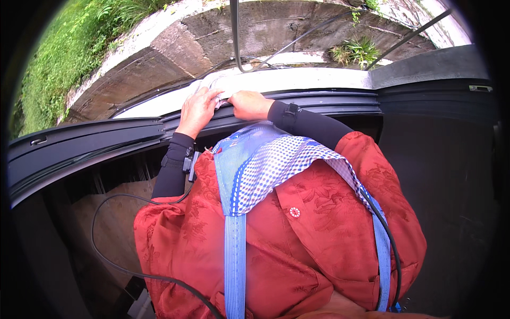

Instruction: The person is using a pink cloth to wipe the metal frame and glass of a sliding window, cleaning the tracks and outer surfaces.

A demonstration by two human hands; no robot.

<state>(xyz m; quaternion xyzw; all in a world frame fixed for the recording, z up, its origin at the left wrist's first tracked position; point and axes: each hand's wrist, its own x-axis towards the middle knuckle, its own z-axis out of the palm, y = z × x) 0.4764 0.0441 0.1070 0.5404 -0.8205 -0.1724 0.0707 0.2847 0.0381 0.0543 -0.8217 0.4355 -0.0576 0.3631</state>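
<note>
Over the dark metal sliding-window track [338,97], my left hand [196,111] holds a pale, thin cloth [211,81], its fingers bent over the fabric. Part of the cloth spreads past the fingers onto the bright white outer sill [306,79]. My right hand [251,105] is curled just to the right, fingertips pinching a bunched end of the cloth that reaches down to the rails. The two hands are close but apart. Exactly how the fingers grip under the left palm is hidden.
Dark sliding window panels [79,153] stand at left and right [438,95]. Outside, a grey metal bar [236,36] rises before a stained concrete wall [255,32], with grass [59,71] beyond. A black cable [93,227] loops beside my left arm.
</note>
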